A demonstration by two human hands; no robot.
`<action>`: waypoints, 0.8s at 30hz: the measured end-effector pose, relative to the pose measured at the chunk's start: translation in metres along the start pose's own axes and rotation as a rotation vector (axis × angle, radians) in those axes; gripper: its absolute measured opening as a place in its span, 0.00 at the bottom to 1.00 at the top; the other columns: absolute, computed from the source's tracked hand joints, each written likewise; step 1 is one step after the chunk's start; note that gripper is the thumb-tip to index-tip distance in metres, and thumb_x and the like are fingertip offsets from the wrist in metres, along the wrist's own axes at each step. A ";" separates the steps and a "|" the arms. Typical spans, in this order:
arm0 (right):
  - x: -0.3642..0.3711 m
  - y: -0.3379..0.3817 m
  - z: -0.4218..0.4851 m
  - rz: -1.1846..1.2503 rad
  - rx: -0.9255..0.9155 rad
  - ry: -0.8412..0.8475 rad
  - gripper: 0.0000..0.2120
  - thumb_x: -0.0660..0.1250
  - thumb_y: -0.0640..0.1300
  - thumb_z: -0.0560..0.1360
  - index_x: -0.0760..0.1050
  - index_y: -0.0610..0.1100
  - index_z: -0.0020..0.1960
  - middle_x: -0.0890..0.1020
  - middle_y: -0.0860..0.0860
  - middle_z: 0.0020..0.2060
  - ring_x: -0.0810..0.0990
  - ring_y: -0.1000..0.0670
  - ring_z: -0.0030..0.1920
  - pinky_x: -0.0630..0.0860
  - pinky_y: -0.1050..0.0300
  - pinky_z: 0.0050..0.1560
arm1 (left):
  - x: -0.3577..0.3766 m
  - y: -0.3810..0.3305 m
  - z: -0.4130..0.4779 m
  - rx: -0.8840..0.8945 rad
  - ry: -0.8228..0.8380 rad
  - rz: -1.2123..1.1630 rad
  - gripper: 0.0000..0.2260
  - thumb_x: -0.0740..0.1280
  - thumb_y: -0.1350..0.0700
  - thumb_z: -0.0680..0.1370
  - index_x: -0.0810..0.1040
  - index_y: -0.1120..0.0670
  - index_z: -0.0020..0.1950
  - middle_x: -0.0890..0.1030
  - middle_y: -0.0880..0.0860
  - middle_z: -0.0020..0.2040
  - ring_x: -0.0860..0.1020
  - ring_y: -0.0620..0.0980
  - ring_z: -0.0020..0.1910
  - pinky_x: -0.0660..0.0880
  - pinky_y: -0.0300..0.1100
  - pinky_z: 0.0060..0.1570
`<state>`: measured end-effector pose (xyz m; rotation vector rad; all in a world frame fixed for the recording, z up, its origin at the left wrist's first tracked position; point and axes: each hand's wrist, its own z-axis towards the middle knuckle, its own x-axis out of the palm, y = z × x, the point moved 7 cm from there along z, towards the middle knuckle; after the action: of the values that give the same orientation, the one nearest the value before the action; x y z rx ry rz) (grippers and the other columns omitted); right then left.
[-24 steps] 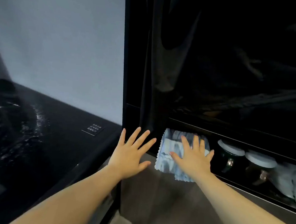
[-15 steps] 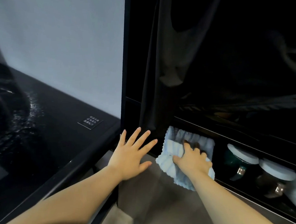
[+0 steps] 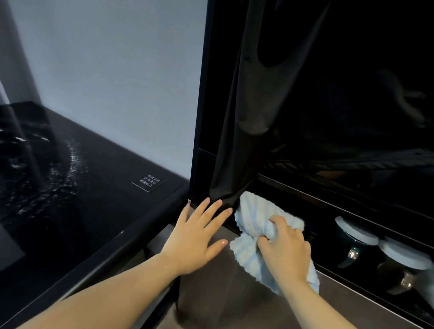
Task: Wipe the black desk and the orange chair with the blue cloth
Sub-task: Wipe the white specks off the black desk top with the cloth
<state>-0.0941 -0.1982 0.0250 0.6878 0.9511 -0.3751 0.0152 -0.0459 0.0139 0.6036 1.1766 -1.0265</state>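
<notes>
My right hand (image 3: 285, 252) is closed around the light blue ribbed cloth (image 3: 252, 217), bunching it up at the front edge of a dark shelf opening. Part of the cloth hangs below my wrist. My left hand (image 3: 196, 239) lies flat with fingers spread on the grey surface (image 3: 227, 305) just left of the cloth, its fingertips near the black frame. A glossy black desk top (image 3: 82, 194) stretches to the left. No orange chair is in view.
A black garment (image 3: 241, 115) hangs in the dark cabinet above my hands. Two dark jars with pale lids (image 3: 356, 236) (image 3: 403, 259) stand in the low shelf to the right. A small label (image 3: 148, 183) lies on the black top. A grey wall is behind.
My right hand went from lying flat on the spread cloth to gripping it into a bunch. The left hand stayed flat in place.
</notes>
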 end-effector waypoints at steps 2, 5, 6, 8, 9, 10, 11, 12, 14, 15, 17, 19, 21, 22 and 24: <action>-0.011 0.010 -0.022 0.132 0.004 -0.031 0.17 0.68 0.45 0.68 0.74 0.50 0.57 0.79 0.51 0.42 0.75 0.44 0.48 0.62 0.54 0.44 | 0.005 -0.003 -0.009 -0.084 0.016 -0.372 0.27 0.50 0.39 0.78 0.44 0.39 0.75 0.57 0.44 0.76 0.62 0.44 0.72 0.57 0.48 0.72; -0.019 0.027 -0.054 0.252 -0.015 0.035 0.18 0.69 0.44 0.66 0.74 0.51 0.55 0.70 0.57 0.37 0.74 0.46 0.48 0.64 0.54 0.45 | 0.007 -0.005 -0.023 -0.322 -0.013 -0.889 0.28 0.55 0.42 0.80 0.46 0.41 0.76 0.62 0.46 0.74 0.69 0.44 0.66 0.66 0.47 0.67; -0.018 0.034 -0.063 0.294 -0.025 0.101 0.18 0.68 0.44 0.67 0.73 0.52 0.56 0.69 0.59 0.38 0.74 0.47 0.49 0.65 0.53 0.47 | 0.006 -0.005 -0.028 -0.414 -0.026 -1.050 0.28 0.56 0.42 0.80 0.47 0.42 0.76 0.62 0.47 0.74 0.67 0.46 0.69 0.64 0.47 0.68; -0.013 0.049 -0.081 0.352 -0.050 0.247 0.18 0.67 0.45 0.67 0.70 0.57 0.54 0.71 0.61 0.40 0.72 0.50 0.52 0.66 0.53 0.51 | 0.003 -0.007 -0.041 -0.568 -0.057 -1.289 0.28 0.58 0.43 0.79 0.51 0.42 0.76 0.63 0.49 0.74 0.66 0.50 0.70 0.64 0.49 0.69; -0.010 0.055 -0.089 0.377 -0.052 0.309 0.17 0.66 0.45 0.67 0.67 0.59 0.53 0.71 0.63 0.41 0.71 0.50 0.52 0.66 0.53 0.52 | -0.002 -0.007 -0.049 -0.625 -0.078 -1.341 0.27 0.59 0.44 0.79 0.53 0.43 0.76 0.65 0.49 0.73 0.68 0.51 0.69 0.66 0.51 0.68; -0.008 0.061 -0.097 0.419 -0.044 0.351 0.17 0.66 0.45 0.68 0.66 0.59 0.52 0.71 0.63 0.42 0.70 0.50 0.53 0.67 0.52 0.54 | -0.007 -0.005 -0.056 -0.662 -0.105 -1.358 0.27 0.61 0.46 0.79 0.54 0.44 0.75 0.66 0.50 0.72 0.70 0.51 0.67 0.69 0.52 0.66; -0.007 0.065 -0.104 0.487 -0.029 0.376 0.16 0.66 0.46 0.69 0.66 0.59 0.52 0.71 0.63 0.44 0.70 0.50 0.54 0.68 0.50 0.56 | -0.013 -0.003 -0.065 -0.681 -0.137 -1.368 0.26 0.62 0.49 0.79 0.56 0.46 0.75 0.68 0.51 0.70 0.72 0.52 0.65 0.70 0.53 0.65; -0.007 0.070 -0.110 0.571 -0.013 0.392 0.14 0.65 0.47 0.71 0.66 0.59 0.54 0.72 0.62 0.48 0.69 0.50 0.57 0.68 0.48 0.58 | -0.019 0.000 -0.074 -0.697 -0.167 -1.385 0.25 0.63 0.52 0.79 0.58 0.47 0.74 0.70 0.53 0.69 0.73 0.53 0.63 0.71 0.54 0.63; -0.007 0.083 -0.121 0.742 0.003 0.418 0.12 0.65 0.52 0.75 0.65 0.58 0.56 0.72 0.58 0.56 0.68 0.51 0.61 0.67 0.50 0.62 | -0.030 0.008 -0.092 -0.735 -0.192 -1.429 0.22 0.62 0.55 0.80 0.60 0.48 0.73 0.72 0.55 0.67 0.75 0.55 0.62 0.73 0.56 0.62; -0.006 0.092 -0.126 0.820 0.018 0.446 0.15 0.66 0.56 0.74 0.65 0.59 0.57 0.70 0.58 0.59 0.68 0.52 0.63 0.68 0.53 0.63 | -0.035 0.012 -0.100 -0.745 -0.181 -1.446 0.21 0.62 0.55 0.80 0.61 0.47 0.72 0.72 0.55 0.67 0.75 0.56 0.61 0.73 0.56 0.61; -0.004 0.111 -0.137 0.955 0.049 0.504 0.29 0.71 0.59 0.67 0.62 0.60 0.64 0.68 0.60 0.64 0.68 0.56 0.65 0.70 0.54 0.63 | -0.045 0.018 -0.111 -0.713 -0.131 -1.428 0.21 0.62 0.55 0.80 0.63 0.47 0.71 0.74 0.53 0.65 0.76 0.53 0.60 0.74 0.54 0.60; -0.003 0.127 -0.143 0.985 0.027 0.515 0.42 0.73 0.56 0.61 0.57 0.62 0.70 0.67 0.62 0.65 0.68 0.60 0.65 0.72 0.53 0.63 | -0.055 0.018 -0.115 -0.654 -0.052 -1.383 0.17 0.62 0.54 0.79 0.68 0.47 0.68 0.78 0.49 0.60 0.79 0.48 0.57 0.76 0.48 0.57; 0.000 0.137 -0.144 0.952 0.016 0.509 0.44 0.71 0.54 0.59 0.55 0.64 0.71 0.69 0.63 0.63 0.70 0.60 0.63 0.73 0.53 0.62 | -0.058 0.019 -0.117 -0.647 0.024 -1.405 0.12 0.62 0.54 0.80 0.73 0.49 0.64 0.82 0.49 0.55 0.80 0.48 0.54 0.77 0.47 0.56; 0.001 0.138 -0.143 0.938 0.018 0.513 0.43 0.70 0.53 0.59 0.55 0.65 0.70 0.71 0.63 0.61 0.72 0.60 0.61 0.74 0.54 0.60 | -0.058 0.020 -0.116 -0.659 0.053 -1.442 0.11 0.61 0.55 0.80 0.75 0.51 0.61 0.83 0.51 0.53 0.81 0.50 0.54 0.77 0.48 0.55; 0.008 0.142 -0.141 0.909 0.027 0.542 0.38 0.68 0.52 0.61 0.57 0.69 0.67 0.75 0.65 0.55 0.76 0.62 0.55 0.75 0.60 0.51 | -0.057 0.030 -0.119 -0.685 0.076 -1.455 0.09 0.62 0.54 0.80 0.77 0.52 0.58 0.84 0.54 0.51 0.82 0.54 0.52 0.77 0.50 0.53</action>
<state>-0.0949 0.0024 0.0153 1.1937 1.0267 0.6324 -0.0142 0.0853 0.0267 -0.9462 1.9203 -1.6022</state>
